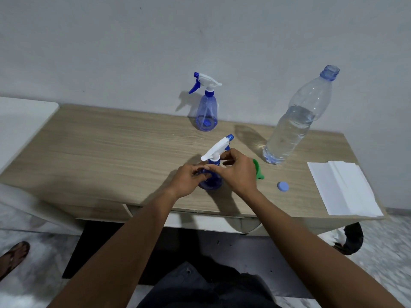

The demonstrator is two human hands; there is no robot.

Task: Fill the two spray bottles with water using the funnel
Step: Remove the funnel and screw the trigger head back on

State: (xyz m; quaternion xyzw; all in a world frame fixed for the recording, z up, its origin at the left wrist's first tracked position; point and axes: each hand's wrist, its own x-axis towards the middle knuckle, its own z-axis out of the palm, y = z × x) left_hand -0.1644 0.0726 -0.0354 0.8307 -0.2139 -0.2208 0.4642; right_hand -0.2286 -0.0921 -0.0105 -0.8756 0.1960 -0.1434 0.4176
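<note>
A blue spray bottle [212, 182] with a white trigger head [216, 147] stands near the front of the wooden table [111, 147]. My left hand [189, 180] grips its body. My right hand [236, 172] pinches the collar under the trigger head. A second blue spray bottle [206, 112] with its head on stands upright at the back by the wall. The green funnel [258, 170] lies on the table, partly hidden behind my right hand. A large clear water bottle [293, 123], uncapped and more than half full, stands to the right.
The water bottle's blue cap [283, 186] lies on the table right of the funnel. Folded white paper [342, 187] covers the table's right end. A white surface [20, 121] adjoins the table on the left. A sandalled foot [13, 256] is on the floor at lower left.
</note>
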